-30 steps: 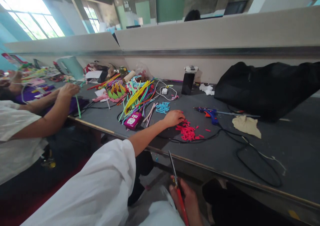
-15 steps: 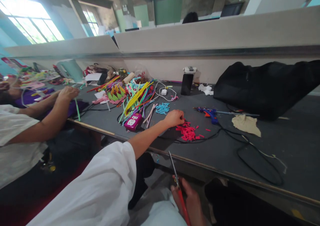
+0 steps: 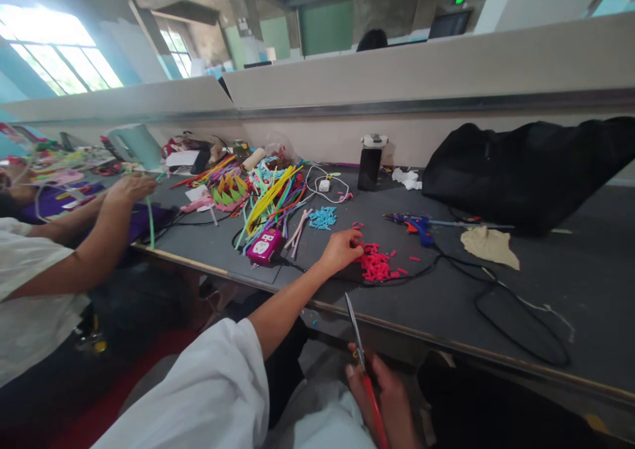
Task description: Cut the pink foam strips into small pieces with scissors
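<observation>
My left hand (image 3: 342, 250) is at the left edge of a pile of short red pieces (image 3: 378, 264) on the dark table. Its fingers are curled together over the edge of the pile, and what is between them, if anything, is hidden. A few red pieces lie just beyond the fingertips. Below the table edge, my right hand (image 3: 389, 396) is wrapped round the red handles of scissors (image 3: 358, 333), whose blades point up and away, apparently together. A heap of short blue pieces (image 3: 322, 217) lies beyond my left hand.
Bundles of coloured fuzzy stems (image 3: 270, 198) and a magenta box (image 3: 264, 246) lie to the left. A blue glue gun (image 3: 421, 231), its black cord (image 3: 476, 303), a beige cloth (image 3: 490, 246) and a black bag (image 3: 520, 171) are to the right. A co-worker's hands (image 3: 131, 188) work at far left.
My left hand has drawn slightly nearer and lower beside the red pile, uncovering a few red pieces behind it. My right hand still holds the scissors. The view has shifted a little.
</observation>
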Demonstrator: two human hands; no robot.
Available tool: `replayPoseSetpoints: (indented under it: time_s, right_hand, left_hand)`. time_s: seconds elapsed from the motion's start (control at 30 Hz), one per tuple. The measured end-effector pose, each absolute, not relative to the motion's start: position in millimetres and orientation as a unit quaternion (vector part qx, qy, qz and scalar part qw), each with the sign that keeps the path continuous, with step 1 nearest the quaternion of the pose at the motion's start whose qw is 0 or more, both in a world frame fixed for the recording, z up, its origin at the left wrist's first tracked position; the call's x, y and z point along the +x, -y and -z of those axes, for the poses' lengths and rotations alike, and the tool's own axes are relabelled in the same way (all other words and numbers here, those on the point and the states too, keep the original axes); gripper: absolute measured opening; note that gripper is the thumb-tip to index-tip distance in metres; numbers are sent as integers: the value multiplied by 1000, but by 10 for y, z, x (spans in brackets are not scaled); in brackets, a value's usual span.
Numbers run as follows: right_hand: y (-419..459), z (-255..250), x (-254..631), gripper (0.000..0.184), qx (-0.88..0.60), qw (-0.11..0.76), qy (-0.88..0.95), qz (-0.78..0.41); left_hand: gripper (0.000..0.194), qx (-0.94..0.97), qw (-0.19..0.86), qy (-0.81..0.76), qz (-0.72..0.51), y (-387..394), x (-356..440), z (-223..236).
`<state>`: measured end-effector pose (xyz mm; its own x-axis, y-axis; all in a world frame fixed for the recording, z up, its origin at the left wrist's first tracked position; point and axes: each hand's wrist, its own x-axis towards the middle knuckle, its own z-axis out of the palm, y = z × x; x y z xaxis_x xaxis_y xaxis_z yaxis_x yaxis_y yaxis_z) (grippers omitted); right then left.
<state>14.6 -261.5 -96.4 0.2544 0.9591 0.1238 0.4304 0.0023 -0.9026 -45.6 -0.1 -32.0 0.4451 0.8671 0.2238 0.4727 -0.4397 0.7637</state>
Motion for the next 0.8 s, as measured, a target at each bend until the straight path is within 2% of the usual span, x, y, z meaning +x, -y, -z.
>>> replayPoseSetpoints:
  time_s: [0.23,0.4,0.57,0.67,0.8]
  right_hand:
    - [2500,603,202,41,-644,492,517,-276]
    - [2385,382,322,48,-673,495,483,-264]
    - [2279,181,548,46,-690,490,501,-180]
    - [2233,136,687,47,-704,472,525,-79]
    - [2242,246,793,47,-728,427,534,46]
  left_hand:
    - [18,706,436,-424,-363,-34,-422,308]
    - [12,653,502,-410,-392,-10,-437,287]
    - [19,587,578,-388,-414,101,-434,176]
    - [27,552,630,-360,-411,310,-448,20]
    - [30,428,772,-275,-383,701,-519,-162]
